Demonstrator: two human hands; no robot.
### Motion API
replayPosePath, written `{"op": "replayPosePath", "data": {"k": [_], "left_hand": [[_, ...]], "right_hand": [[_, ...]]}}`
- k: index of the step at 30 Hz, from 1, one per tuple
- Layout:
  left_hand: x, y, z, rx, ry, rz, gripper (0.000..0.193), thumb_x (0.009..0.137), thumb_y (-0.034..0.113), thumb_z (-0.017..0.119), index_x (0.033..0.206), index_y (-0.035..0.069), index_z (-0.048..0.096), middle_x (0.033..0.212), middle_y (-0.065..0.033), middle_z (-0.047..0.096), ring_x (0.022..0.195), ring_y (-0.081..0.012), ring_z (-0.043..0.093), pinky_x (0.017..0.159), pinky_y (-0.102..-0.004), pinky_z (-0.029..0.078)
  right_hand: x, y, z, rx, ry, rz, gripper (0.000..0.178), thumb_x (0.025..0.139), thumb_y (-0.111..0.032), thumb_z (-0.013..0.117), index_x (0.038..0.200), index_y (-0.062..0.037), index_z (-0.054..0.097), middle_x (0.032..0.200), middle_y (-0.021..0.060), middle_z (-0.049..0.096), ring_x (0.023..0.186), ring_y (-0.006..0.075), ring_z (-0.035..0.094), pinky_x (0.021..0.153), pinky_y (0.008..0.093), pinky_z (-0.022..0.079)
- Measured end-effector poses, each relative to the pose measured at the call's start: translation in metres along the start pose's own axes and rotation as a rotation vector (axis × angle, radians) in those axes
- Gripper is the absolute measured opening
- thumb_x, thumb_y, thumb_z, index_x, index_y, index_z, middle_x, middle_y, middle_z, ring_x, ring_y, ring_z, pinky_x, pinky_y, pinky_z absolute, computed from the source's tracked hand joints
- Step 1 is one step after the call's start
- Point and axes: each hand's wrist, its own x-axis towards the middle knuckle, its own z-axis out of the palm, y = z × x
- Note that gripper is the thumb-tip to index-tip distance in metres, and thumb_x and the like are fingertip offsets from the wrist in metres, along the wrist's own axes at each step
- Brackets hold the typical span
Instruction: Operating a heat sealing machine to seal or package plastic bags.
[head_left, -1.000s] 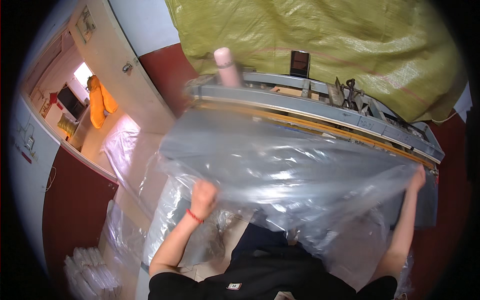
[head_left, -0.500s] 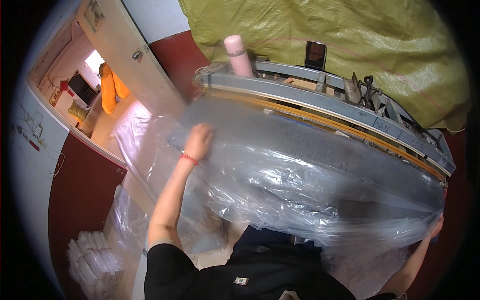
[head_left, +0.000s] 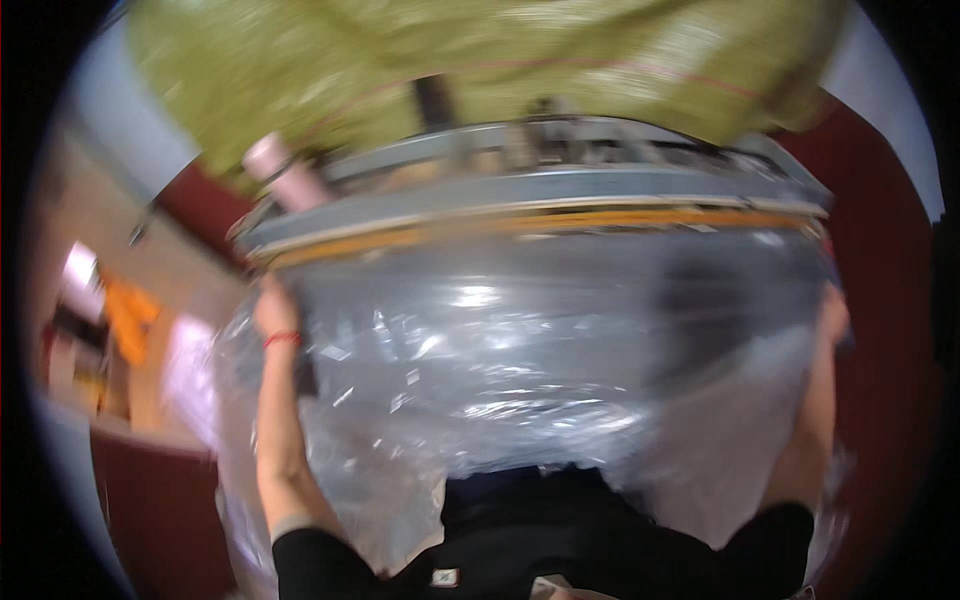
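Since half a second ago my left hand (head_left: 275,308) has gone up to the far left end of the counter (head_left: 620,254), near the metal frame (head_left: 520,192), and the clear plastic sheet (head_left: 480,350) now spreads further across toward the orange strip (head_left: 620,220). My view has swung too, so the frame runs almost level before me. My right hand (head_left: 833,316) is at the right end. My hands are set wide apart, each at one side edge of the sheet; blur keeps me from telling whether my fingers are closed on it. The sheet lies wrinkled and shiny over the counter, its near part hanging down toward my body. A red bracelet (head_left: 282,339) circles my left wrist. Beyond the strip, a pink bottle (head_left: 290,175) leans in view at the frame's left end, with a yellow-green tarp (head_left: 560,50) behind.
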Motion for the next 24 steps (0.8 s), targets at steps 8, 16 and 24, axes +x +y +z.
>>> {"op": "replayPosePath", "data": {"k": [8,16,24], "left_hand": [[0.008,-0.033,0.089,-0.166,-0.044,0.373,0.045,0.085,0.031,0.05,0.119,0.002,0.046,0.12,-0.0185,0.047,0.111,-0.0311,0.046,0.092,-0.0342,0.036],[-0.136,0.224,-0.058,-1.267,-0.695,0.424,0.043,0.085,0.038,0.05,0.112,0.005,0.051,0.107,-0.0091,0.056,0.095,-0.0172,0.054,0.078,-0.0302,0.041],[-0.346,0.466,-0.09,-1.701,-1.821,0.55,0.052,0.088,0.023,0.048,0.13,0.0,0.027,0.131,-0.0136,0.037,0.122,-0.0193,0.033,0.097,-0.0287,0.03]], "right_hand": [[0.027,0.042,0.008,-0.394,0.245,-0.167,0.03,0.087,-0.029,0.039,0.086,-0.0047,0.056,0.075,0.0171,0.061,0.073,0.0337,0.06,0.064,0.0452,0.046],[0.026,0.037,0.014,-0.281,0.33,-0.249,0.026,0.086,-0.026,0.042,0.077,-0.0041,0.053,0.065,0.0178,0.058,0.064,0.036,0.058,0.058,0.0469,0.044],[0.015,0.026,0.011,-0.204,0.347,-0.292,0.024,0.085,-0.024,0.045,0.075,-0.0033,0.053,0.065,0.0186,0.058,0.063,0.0367,0.057,0.058,0.0473,0.043]]}}
